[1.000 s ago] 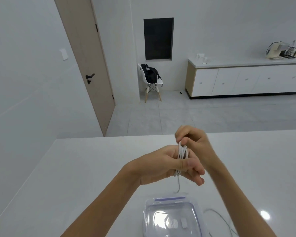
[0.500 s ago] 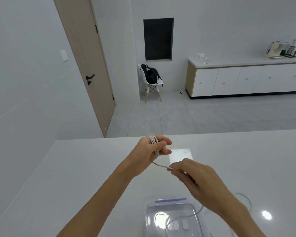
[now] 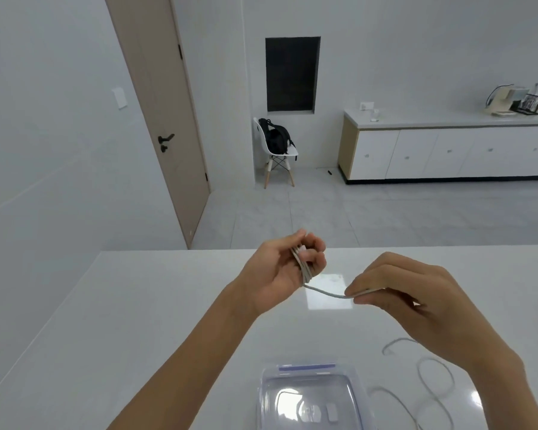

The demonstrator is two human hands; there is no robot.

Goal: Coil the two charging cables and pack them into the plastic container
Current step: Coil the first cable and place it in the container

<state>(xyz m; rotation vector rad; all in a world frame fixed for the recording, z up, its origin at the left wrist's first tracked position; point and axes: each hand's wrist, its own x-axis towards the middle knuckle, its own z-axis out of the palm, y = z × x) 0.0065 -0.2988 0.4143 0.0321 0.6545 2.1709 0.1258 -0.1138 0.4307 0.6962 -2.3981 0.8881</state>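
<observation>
My left hand (image 3: pixel 280 268) is raised above the white table (image 3: pixel 137 321) and grips several loops of a white charging cable (image 3: pixel 305 268) wound round its fingers. A short stretch of that cable runs right to my right hand (image 3: pixel 407 299), which pinches it between thumb and fingers. Loose white cable (image 3: pixel 432 380) lies in curls on the table under my right forearm; whether it is the same cable or the other one I cannot tell. A clear plastic container (image 3: pixel 311 398) with a lid and purple clasp sits at the near edge, with small white items visible inside.
The table's far edge runs just behind my hands. Beyond it are a tiled floor, a beige door (image 3: pixel 165 119), a white chair with a black backpack (image 3: pixel 277 141) and a long white cabinet (image 3: pixel 448 150).
My hands, pressed together a second ago, have separated. The left hand has stayed up with the coil. The right hand has drawn the cable out to the right and risen slightly.
</observation>
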